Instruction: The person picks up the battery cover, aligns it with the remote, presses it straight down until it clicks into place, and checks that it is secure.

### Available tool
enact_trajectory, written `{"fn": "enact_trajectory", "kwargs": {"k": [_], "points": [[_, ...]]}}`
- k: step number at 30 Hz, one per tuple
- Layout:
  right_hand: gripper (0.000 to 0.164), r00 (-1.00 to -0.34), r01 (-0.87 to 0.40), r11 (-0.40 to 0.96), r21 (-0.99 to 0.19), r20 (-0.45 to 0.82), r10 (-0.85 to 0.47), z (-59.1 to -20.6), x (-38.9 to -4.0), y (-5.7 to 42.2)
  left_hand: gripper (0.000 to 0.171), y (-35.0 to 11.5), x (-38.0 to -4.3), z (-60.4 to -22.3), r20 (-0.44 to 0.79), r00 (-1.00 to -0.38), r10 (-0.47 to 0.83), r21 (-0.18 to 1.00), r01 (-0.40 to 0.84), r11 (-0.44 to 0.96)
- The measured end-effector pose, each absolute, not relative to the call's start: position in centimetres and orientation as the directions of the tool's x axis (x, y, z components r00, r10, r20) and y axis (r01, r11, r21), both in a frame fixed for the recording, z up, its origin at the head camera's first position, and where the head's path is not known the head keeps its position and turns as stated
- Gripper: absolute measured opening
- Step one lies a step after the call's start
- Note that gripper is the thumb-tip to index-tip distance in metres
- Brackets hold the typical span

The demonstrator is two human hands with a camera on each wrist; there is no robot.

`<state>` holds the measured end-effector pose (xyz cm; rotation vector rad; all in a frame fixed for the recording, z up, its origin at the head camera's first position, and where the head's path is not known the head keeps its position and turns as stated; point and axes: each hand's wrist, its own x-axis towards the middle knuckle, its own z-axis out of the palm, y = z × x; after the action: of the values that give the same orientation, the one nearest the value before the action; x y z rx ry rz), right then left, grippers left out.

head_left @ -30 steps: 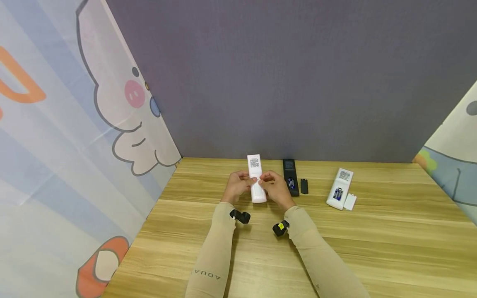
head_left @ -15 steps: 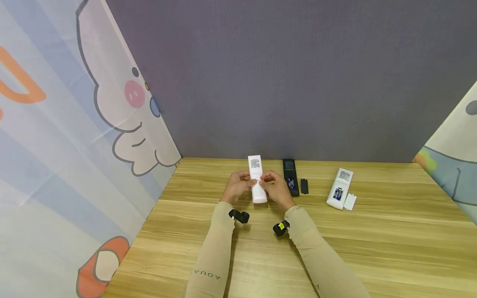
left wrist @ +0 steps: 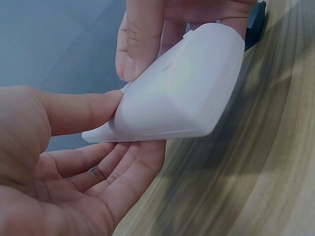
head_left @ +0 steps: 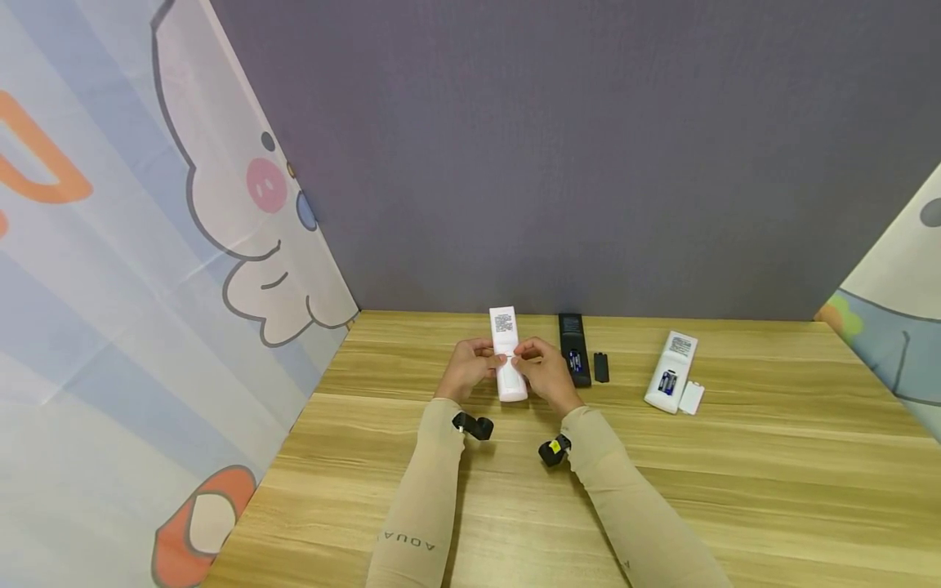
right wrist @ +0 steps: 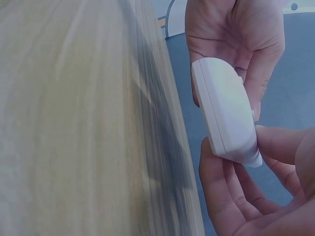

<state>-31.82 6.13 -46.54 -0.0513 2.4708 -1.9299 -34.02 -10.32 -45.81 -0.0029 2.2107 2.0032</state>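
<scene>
Presently, the left grip [head_left: 467, 366] and the right grip [head_left: 542, 371] both grasp a white remote control [head_left: 505, 345], holding it above the worktop [head_left: 772, 474] with its printed side facing up. To its right, a black remote control [head_left: 572, 340] and a second white remote control [head_left: 673, 362] lie with batteries [head_left: 576, 361] exposed; a black cover [head_left: 601, 367] and a white cover [head_left: 692, 398] rest alongside.

You've a wood-grain tbl [head_left: 779, 474] w/ a dk-grey panel [head_left: 551, 163] at its far edge. To your L, a pale sheet [head_left: 110, 343] w/ a pink-snouted cartoon [head_left: 235, 204]; to your R, another printed sheet [head_left: 907, 269].
</scene>
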Motion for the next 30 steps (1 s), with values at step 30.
{"fn": "enact_trajectory", "kwargs": {"k": [30], "points": [[0.042,-0.985,-0.076,0.291,-0.954,0.027,-0.17,-47.06,-31.85,6.16,0.047,-10.43,-34.07,-46.15,-0.119,-0.993,0.008,0.979,-0.116,0.166]]}}
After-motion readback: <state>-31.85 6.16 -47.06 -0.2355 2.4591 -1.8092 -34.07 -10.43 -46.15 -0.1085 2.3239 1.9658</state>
